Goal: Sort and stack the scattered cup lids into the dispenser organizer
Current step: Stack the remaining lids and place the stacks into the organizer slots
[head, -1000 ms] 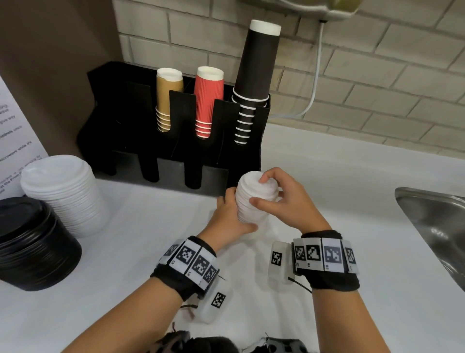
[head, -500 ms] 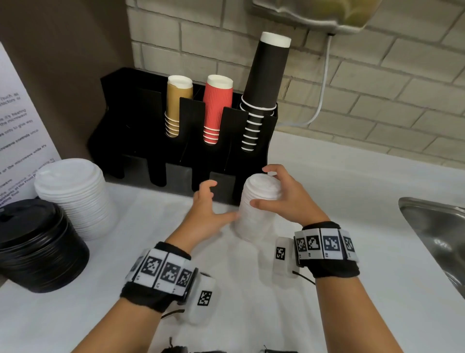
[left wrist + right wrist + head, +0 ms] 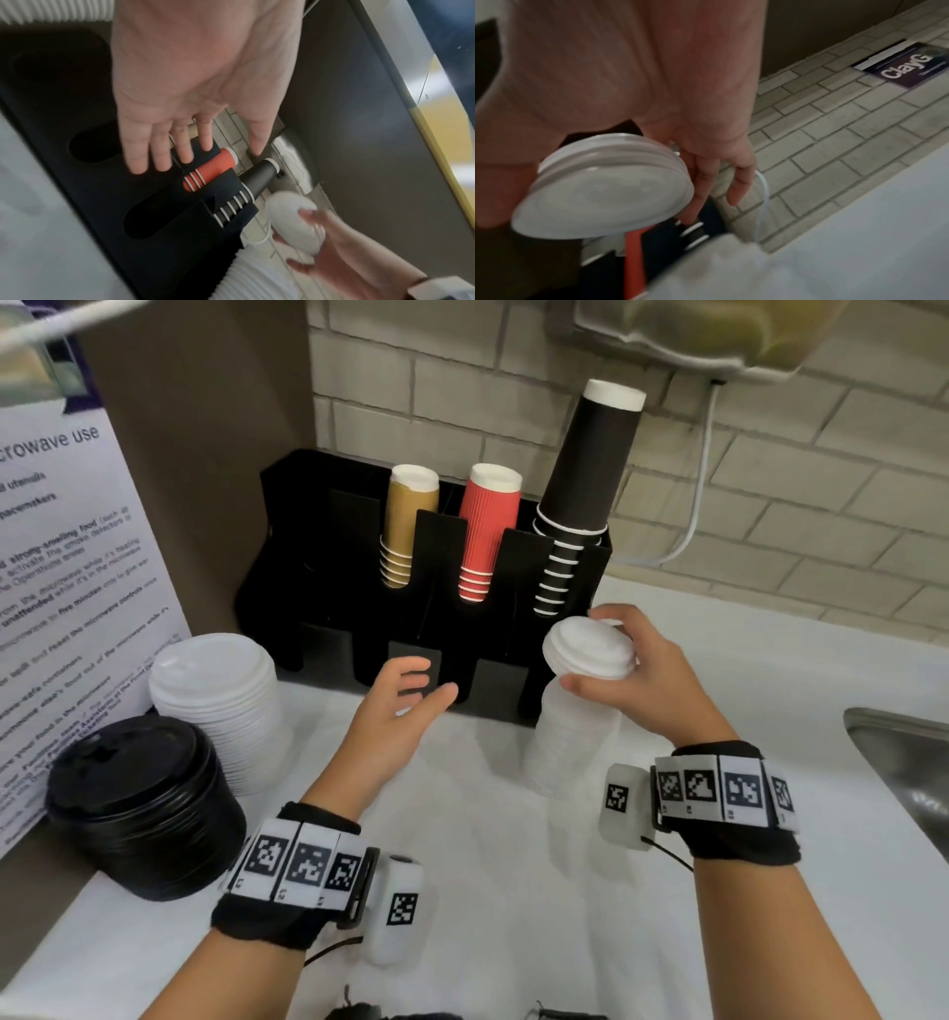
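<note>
My right hand (image 3: 590, 647) grips a small bunch of white cup lids (image 3: 575, 660) by the rim, thumb in front and fingers behind, just above a taller stack of the same small white lids (image 3: 570, 747), which looks blurred. The right wrist view shows the held lids (image 3: 603, 194) from below. My left hand (image 3: 426, 683) is open with straight fingers and holds nothing, hovering before the black dispenser organizer (image 3: 334, 567), close to its lower front slots. In the left wrist view the left hand (image 3: 205, 156) is spread over the organizer (image 3: 107, 192).
A stack of large white lids (image 3: 221, 701) and a stack of black lids (image 3: 138, 803) stand at the left. Tan, red and black cup stacks (image 3: 488, 536) fill the organizer's upper slots. A steel sink (image 3: 904, 762) lies at the right, a notice board (image 3: 67, 588) at the left.
My left hand let go of the small lid stack and moved left toward the organizer's front. The right hand raised the top few lids off the stack.
</note>
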### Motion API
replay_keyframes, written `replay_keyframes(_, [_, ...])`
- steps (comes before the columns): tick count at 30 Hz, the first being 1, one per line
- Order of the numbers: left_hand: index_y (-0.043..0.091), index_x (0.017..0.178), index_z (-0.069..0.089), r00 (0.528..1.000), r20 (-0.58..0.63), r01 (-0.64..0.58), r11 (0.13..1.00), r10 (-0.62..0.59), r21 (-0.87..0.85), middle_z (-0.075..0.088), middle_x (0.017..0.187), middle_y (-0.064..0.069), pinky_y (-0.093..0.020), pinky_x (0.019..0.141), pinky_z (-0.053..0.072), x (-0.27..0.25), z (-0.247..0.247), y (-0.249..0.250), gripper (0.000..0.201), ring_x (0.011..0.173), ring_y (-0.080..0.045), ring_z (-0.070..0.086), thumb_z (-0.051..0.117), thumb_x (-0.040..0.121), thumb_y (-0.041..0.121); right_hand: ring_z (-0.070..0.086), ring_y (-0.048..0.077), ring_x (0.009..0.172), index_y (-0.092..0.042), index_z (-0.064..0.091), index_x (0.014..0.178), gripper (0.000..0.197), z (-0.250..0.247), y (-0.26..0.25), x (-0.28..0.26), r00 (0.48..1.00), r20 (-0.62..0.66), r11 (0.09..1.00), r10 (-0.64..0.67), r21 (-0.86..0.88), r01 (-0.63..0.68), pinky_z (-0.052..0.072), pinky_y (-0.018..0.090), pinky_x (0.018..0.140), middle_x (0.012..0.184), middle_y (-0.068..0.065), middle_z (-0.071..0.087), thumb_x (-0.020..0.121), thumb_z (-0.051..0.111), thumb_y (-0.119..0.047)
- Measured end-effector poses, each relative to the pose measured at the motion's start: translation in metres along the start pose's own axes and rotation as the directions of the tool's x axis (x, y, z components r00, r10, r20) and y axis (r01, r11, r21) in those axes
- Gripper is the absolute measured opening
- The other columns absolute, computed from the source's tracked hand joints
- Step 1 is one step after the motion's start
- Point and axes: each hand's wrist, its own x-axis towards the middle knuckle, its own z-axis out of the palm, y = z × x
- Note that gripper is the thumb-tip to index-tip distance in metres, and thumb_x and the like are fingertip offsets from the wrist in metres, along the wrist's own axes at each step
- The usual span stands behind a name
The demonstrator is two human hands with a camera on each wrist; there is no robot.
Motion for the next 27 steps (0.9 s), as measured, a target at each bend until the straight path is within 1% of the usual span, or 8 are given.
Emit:
replay_keyframes(2, [0.039, 0.126, 0.051, 0.997, 0.052, -0.044, 0.996, 0.049, -0.083, 0.058, 0.127, 0.012, -0.026, 0.096, 0.046, -0.001, -0.001, 0.012, 0.042, 0.118, -0.005, 0.056, 0.056, 0.086, 0.054, 0.055, 0.0, 0.099, -0.028, 0.051, 0.122, 0.064, 0.013, -0.025, 0.0, 0.998, 0.032, 0.995, -0.059, 0.086, 0.056, 0.04, 0.004, 0.075, 0.112, -0.011, 0.058, 0.068, 0.085, -0.028])
replay_keyframes(5, [0.039, 0.134, 0.047, 0.984, 0.168, -0.005, 0.952, 0.059, -0.306, 0.061, 0.13, 0.004, -0.034, 0.097, 0.049, 0.0, -0.003, 0.024, 0.063, 0.117, -0.015, 0.062, 0.042, 0.077, 0.066, 0.053, -0.006, 0.105, -0.025, 0.05, 0.128, 0.065, 0.048, -0.058, -0.003, 0.978, 0.132, 0.976, -0.161, 0.166, 0.138, 0.041, 0.007, 0.085, 0.117, -0.015, 0.057, 0.072, 0.084, -0.024])
replay_keyframes(9, [0.02, 0.136, 0.051, 0.961, 0.278, 0.166, 0.793, 0.004, -0.586, 0.067, 0.125, -0.008, -0.035, 0.081, 0.058, 0.0, -0.012, 0.03, 0.075, 0.114, -0.021, 0.065, 0.033, 0.081, 0.067, 0.05, 0.003, 0.117, -0.021, 0.048, 0.132, 0.063, 0.093, -0.079, -0.008, 0.931, 0.269, 0.953, -0.246, 0.242, 0.182, 0.041, 0.017, 0.098, 0.126, -0.009, 0.055, 0.077, 0.08, -0.02])
replay_keyframes(12, [0.016, 0.125, 0.059, 0.954, 0.296, 0.241, 0.728, -0.054, -0.642, 0.071, 0.117, -0.012, -0.033, 0.073, 0.058, 0.001, -0.023, 0.025, 0.066, 0.107, -0.022, 0.069, 0.034, 0.085, 0.063, 0.043, 0.01, 0.124, -0.03, 0.045, 0.136, 0.067, 0.107, -0.081, -0.006, 0.896, 0.366, 0.968, -0.251, 0.105, 0.228, 0.034, 0.031, 0.108, 0.133, -0.016, 0.05, 0.078, 0.078, -0.029])
replay_keyframes(14, [0.022, 0.123, 0.061, 0.954, 0.289, 0.248, 0.74, -0.075, -0.625, 0.071, 0.116, -0.009, -0.036, 0.072, 0.059, 0.005, -0.03, 0.02, 0.058, 0.107, -0.022, 0.069, 0.032, 0.091, 0.06, 0.043, 0.003, 0.121, -0.034, 0.041, 0.138, 0.072, 0.108, -0.082, -0.001, 0.886, 0.399, 0.972, -0.235, 0.091, 0.217, 0.035, 0.025, 0.105, 0.131, -0.019, 0.048, 0.078, 0.079, -0.027])
replay_keyframes(17, [0.022, 0.126, 0.06, 0.946, 0.304, 0.276, 0.763, -0.11, -0.584, 0.071, 0.117, -0.008, -0.037, 0.072, 0.06, 0.008, -0.039, 0.016, 0.06, 0.107, -0.021, 0.069, 0.029, 0.093, 0.062, 0.048, -0.002, 0.11, -0.03, 0.046, 0.138, 0.074, 0.107, -0.09, 0.009, 0.866, 0.455, 0.975, -0.208, 0.032, 0.218, 0.041, 0.01, 0.085, 0.127, -0.014, 0.053, 0.074, 0.081, -0.022])
replay_keyframes(23, [0.02, 0.12, 0.064, 0.942, 0.289, 0.315, 0.737, -0.168, -0.597, 0.074, 0.11, -0.006, -0.041, 0.071, 0.06, 0.013, -0.043, 0.008, 0.059, 0.102, -0.02, 0.071, 0.033, 0.093, 0.063, 0.055, 0.007, 0.108, -0.029, 0.056, 0.126, 0.066, 0.117, -0.102, 0.014, 0.877, 0.449, 0.972, -0.17, -0.069, 0.224, 0.052, 0.024, 0.088, 0.12, -0.007, 0.055, 0.067, 0.086, -0.024])
replay_keyframes(27, [0.015, 0.12, 0.064, 0.941, 0.285, 0.328, 0.698, -0.182, -0.637, 0.074, 0.108, -0.008, -0.034, 0.068, 0.059, 0.016, -0.038, 0.004, 0.068, 0.099, -0.02, 0.072, 0.046, 0.078, 0.065, 0.054, 0.01, 0.108, -0.029, 0.055, 0.129, 0.077, 0.119, -0.1, 0.014, 0.874, 0.462, 0.968, -0.146, -0.117, 0.224, 0.053, 0.032, 0.089, 0.118, -0.005, 0.054, 0.061, 0.09, -0.025])
